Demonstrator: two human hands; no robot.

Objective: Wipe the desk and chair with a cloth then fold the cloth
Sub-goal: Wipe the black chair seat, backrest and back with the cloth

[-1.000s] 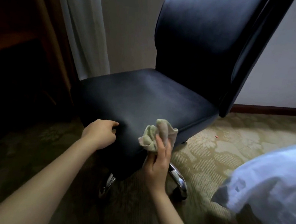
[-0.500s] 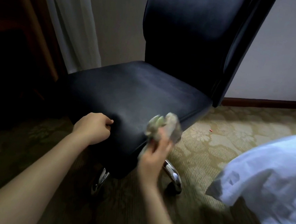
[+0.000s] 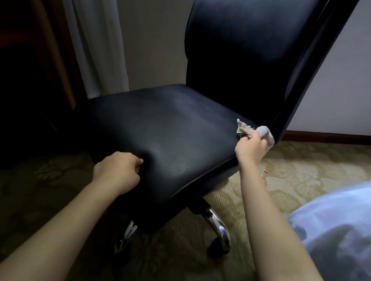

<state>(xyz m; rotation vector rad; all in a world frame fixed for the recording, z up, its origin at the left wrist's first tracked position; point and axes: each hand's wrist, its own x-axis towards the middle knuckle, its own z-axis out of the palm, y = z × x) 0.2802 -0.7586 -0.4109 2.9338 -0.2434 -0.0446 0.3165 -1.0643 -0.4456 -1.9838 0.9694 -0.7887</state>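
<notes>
A black leather office chair (image 3: 169, 129) with a tall backrest stands on chrome legs in front of me. My left hand (image 3: 118, 171) grips the front left corner of the seat cushion, thumb on top. My right hand (image 3: 250, 146) holds a crumpled pale green-grey cloth (image 3: 245, 129) against the seat's right rear edge, close to where the backrest begins. Part of the cloth sticks out above and to the right of my fingers. The desk is a dark wooden shape (image 3: 18, 56) at the far left, mostly in shadow.
A white curtain (image 3: 92, 36) hangs behind the chair on the left. White bedding (image 3: 340, 241) fills the lower right. Patterned carpet (image 3: 313, 166) covers the floor, with a chrome chair leg (image 3: 219, 227) under the seat and a brown skirting board along the right wall.
My right hand has carried the cloth from the seat's front edge back along the right side to the rear corner. My left hand keeps its grip on the front corner.
</notes>
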